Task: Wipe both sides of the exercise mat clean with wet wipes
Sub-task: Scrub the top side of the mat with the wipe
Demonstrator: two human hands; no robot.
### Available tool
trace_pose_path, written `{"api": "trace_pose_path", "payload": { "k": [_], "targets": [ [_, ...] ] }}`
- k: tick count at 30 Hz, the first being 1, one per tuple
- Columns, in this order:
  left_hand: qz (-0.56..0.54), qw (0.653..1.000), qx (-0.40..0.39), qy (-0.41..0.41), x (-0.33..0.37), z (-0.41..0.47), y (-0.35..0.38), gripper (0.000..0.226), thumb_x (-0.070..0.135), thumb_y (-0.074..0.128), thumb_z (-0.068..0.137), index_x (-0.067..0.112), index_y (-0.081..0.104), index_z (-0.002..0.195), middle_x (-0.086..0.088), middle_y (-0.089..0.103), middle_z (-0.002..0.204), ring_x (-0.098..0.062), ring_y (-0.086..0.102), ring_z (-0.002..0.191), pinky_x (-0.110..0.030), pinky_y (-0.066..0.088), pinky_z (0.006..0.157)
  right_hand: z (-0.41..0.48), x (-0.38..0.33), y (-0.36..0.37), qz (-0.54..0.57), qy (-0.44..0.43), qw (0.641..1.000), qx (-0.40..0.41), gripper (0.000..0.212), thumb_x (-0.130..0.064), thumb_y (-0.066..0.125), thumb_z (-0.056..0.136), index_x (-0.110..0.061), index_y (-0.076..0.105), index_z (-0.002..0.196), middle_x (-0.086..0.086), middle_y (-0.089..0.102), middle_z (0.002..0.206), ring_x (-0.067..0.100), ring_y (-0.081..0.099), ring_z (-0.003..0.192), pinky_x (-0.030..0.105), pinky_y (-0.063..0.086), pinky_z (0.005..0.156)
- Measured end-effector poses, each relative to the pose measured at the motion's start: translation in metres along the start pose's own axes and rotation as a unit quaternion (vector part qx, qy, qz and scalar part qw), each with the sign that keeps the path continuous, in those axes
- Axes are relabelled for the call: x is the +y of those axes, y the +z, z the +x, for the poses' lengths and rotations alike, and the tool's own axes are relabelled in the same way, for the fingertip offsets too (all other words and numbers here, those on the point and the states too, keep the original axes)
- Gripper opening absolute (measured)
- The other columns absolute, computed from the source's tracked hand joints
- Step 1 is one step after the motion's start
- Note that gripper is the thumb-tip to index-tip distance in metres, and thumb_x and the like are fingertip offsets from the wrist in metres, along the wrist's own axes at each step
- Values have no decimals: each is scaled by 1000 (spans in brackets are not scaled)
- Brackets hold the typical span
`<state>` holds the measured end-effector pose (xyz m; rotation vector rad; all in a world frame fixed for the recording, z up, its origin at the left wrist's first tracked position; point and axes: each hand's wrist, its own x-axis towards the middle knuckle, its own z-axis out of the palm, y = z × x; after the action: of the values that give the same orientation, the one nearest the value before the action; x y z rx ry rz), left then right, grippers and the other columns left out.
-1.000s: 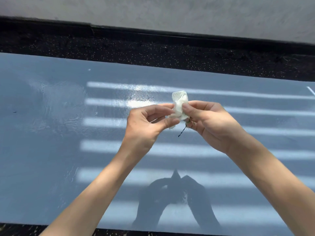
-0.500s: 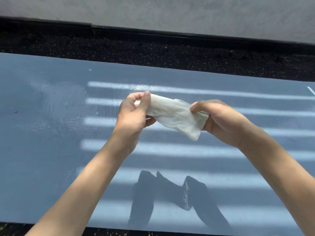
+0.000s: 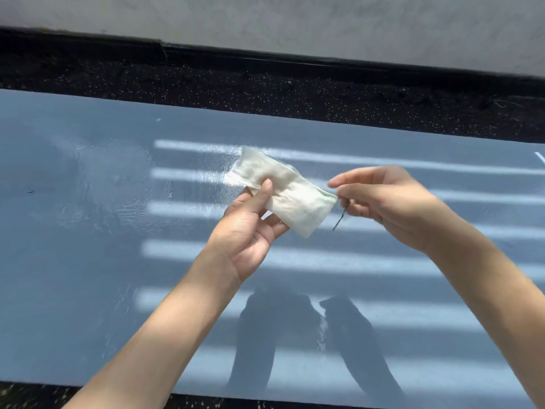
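Note:
A blue-grey exercise mat (image 3: pixel 88 246) lies flat across the floor, with wet streaks on its left part and stripes of sunlight across the middle. Above it my left hand (image 3: pixel 250 225) holds a folded white wet wipe (image 3: pixel 286 190), thumb on top and fingers beneath. My right hand (image 3: pixel 383 202) is just right of the wipe's end and pinches a thin dark thread or hair (image 3: pixel 340 215) that hangs down from its fingertips.
Black speckled floor (image 3: pixel 265 93) borders the mat at the far side and shows along the near edge. A black baseboard (image 3: pixel 295 59) and a pale grey wall (image 3: pixel 295 22) run along the back.
The wipe went from bunched between both hands, to stretched out, to lying folded in my left hand alone. My right hand has let go of it and drawn right, the dark thread in its fingers.

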<state>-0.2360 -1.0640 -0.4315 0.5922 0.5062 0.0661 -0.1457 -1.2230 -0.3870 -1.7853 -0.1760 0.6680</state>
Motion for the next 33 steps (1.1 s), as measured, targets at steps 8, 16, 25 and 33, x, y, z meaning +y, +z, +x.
{"api": "trace_pose_path", "payload": {
  "k": [8, 16, 25, 33],
  "targets": [
    [182, 982, -2, 45, -8, -1, 0, 29, 1, 49, 99, -3, 55, 127, -19, 67, 118, -24, 65, 97, -32, 58, 81, -19, -34, 4, 65, -101, 993, -22, 15, 5, 60, 87, -6, 70, 87, 0, 63, 68, 10, 57, 63, 16, 51, 64],
    [283, 944, -131, 112, -2, -7, 0, 29, 5, 58, 96, 16, 58, 123, -3, 71, 109, -17, 68, 100, -36, 58, 86, -7, -23, -4, 112, -90, 984, 107, 12, 4, 62, 88, -6, 69, 90, 6, 64, 78, 11, 62, 69, 19, 52, 73],
    [265, 942, -143, 152, -6, -10, 12, 42, -3, 63, 92, 20, 54, 125, -4, 68, 114, -20, 70, 92, -40, 59, 84, -14, -17, 12, 147, 1, 988, -38, 22, -3, 51, 94, 8, 67, 103, 20, 70, 106, 24, 67, 91, 37, 54, 87],
    [333, 920, -54, 198, -11, -13, 10, 54, 11, 74, 87, 26, 45, 130, -7, 69, 116, -23, 73, 93, -43, 58, 83, -17, -17, 10, 116, 6, 990, -74, 29, 4, 63, 81, 6, 65, 110, 18, 71, 105, 26, 69, 95, 33, 57, 84]
  ]
}}
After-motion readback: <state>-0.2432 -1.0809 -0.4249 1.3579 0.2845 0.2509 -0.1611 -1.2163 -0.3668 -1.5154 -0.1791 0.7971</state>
